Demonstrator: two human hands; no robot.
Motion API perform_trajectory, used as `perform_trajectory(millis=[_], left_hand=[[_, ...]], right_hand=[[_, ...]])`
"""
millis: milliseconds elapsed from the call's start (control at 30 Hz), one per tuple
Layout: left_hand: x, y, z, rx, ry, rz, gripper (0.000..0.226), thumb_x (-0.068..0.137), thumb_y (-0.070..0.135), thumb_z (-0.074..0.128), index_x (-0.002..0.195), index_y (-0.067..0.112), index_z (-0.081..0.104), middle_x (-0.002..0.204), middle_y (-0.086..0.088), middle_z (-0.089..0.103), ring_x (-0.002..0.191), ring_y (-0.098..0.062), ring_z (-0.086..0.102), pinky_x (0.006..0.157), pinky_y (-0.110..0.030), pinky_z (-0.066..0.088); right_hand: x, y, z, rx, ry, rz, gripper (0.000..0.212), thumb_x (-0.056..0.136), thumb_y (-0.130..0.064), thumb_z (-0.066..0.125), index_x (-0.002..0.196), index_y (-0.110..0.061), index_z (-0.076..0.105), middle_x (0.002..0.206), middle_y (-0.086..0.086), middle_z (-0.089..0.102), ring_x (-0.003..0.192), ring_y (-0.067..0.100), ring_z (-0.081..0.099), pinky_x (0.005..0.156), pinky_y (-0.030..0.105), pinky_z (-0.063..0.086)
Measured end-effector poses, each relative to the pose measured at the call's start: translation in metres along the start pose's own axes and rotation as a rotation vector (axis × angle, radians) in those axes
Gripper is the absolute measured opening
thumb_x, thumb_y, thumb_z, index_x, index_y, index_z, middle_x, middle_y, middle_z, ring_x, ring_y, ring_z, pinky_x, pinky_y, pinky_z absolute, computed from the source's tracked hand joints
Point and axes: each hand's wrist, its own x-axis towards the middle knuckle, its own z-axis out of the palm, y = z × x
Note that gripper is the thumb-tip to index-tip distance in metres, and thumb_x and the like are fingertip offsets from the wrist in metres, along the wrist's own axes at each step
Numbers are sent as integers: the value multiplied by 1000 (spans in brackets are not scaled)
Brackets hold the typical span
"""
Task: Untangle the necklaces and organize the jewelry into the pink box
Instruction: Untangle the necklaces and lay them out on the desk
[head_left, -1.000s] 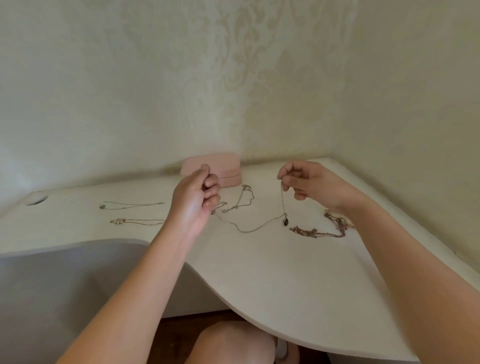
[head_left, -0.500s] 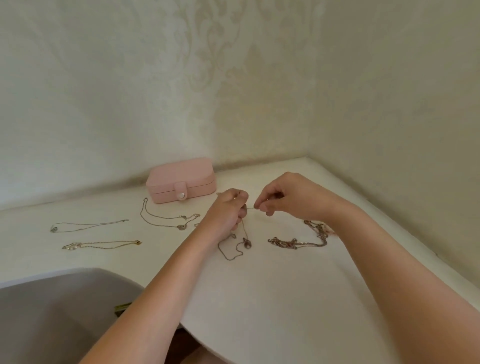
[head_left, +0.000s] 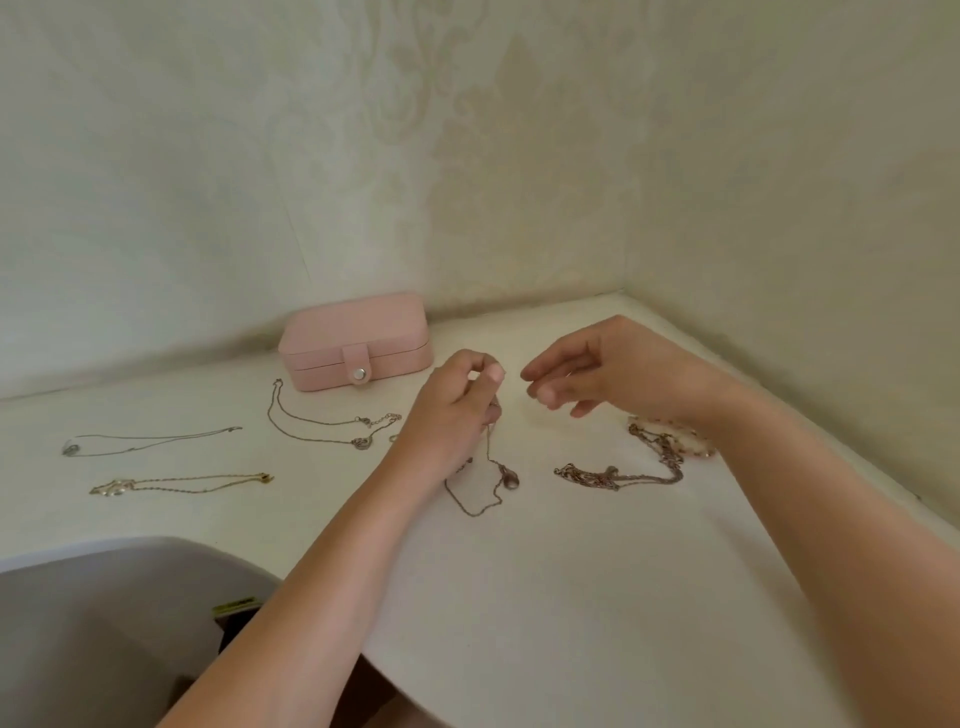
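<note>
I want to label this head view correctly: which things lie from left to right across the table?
A silver necklace → pink box → left hand pinching a thin chain → right hand. Overlapping chains are left out.

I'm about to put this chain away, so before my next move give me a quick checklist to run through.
1. Grip of the left hand on the thin silver chain with its dark pendant: ok, fingertips pinch it, lower loop resting on the white table.
2. Is the right hand free: ok, fingers relaxed, holding nothing visible.
3. Lid of the pink rectangular box open: not ok, closed, snap tab fastened.
4. Held chain free of knots: cannot tell, the left hand hides part.
5. Are the tangled rose-coloured chains on the right separated: not ok, bunched together.
</note>
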Motion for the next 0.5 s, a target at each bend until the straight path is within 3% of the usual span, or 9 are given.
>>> perform_trajectory(millis=[100,233,300,400,500], left_hand=[[-5,4,1,55,-42,116,12,99,23,44,90,20,51,44,17,50,44,4,47,49,-12,31],[-7,6,1,4,-47,160,12,98,21,46,87,20,51,42,13,47,42,0,46,45,-10,31],[-6,5,-1,-19,-15,168,11,98,22,47,89,18,52,42,12,45,41,-1,42,45,-10,31],[-3,3,-3,-25,23,160,11,99,24,47,90,18,52,42,12,44,39,-3,34,44,-15,29],[-1,1,-4,-45,44,129,12,98,25,47,89,20,51,43,11,44,40,-6,29,43,-19,26]], right_hand=[[1,0,18,-3,-142,-1,19,80,-14,73,99,-17,72,91,-1,74,70,8,65,58,17,48],[6,4,33,-1,-104,33,11,79,-21,74,87,-15,76,69,2,64,62,4,52,65,15,36],[5,4,31,32,-105,44,12,79,-24,74,87,-16,76,74,7,66,62,4,50,69,17,35],[2,1,18,77,-129,20,13,85,-22,68,91,-14,75,91,4,74,62,7,49,63,20,38],[1,2,1,100,-102,27,13,88,-15,63,94,-11,73,90,4,74,60,7,51,58,16,40]])
